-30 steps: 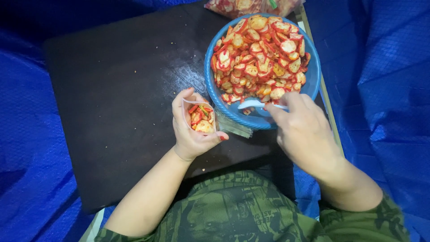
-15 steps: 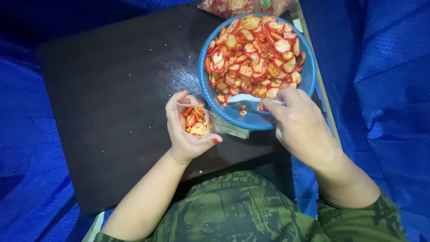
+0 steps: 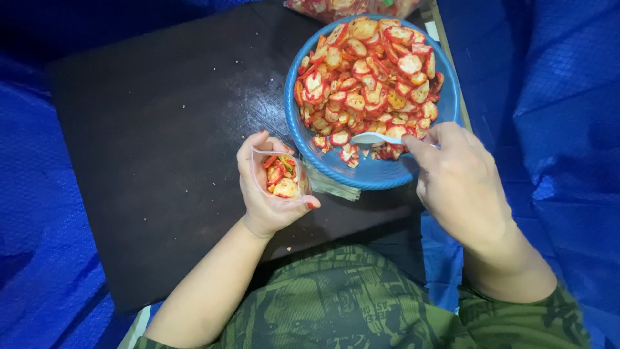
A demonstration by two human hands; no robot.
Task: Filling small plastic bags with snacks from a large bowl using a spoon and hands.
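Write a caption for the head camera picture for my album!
Left hand holds a small clear bag of red chips; right hand dips a white spoon into the blue bowl.

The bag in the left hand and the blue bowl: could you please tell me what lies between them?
In the head view, flat clear bags lie on the dark table between the bag in the left hand and the bowl.

The white spoon [image 3: 374, 137] shows only its bowl end; the handle is hidden inside the right hand [image 3: 462, 184]. The small clear bag [image 3: 281, 176] is partly covered by the left hand's fingers [image 3: 248, 152], so its lower part cannot be seen. A second bag of chips [image 3: 349, 8] is cut off by the top edge. The flat packets [image 3: 332, 185] under the blue bowl [image 3: 374, 178] are mostly hidden.
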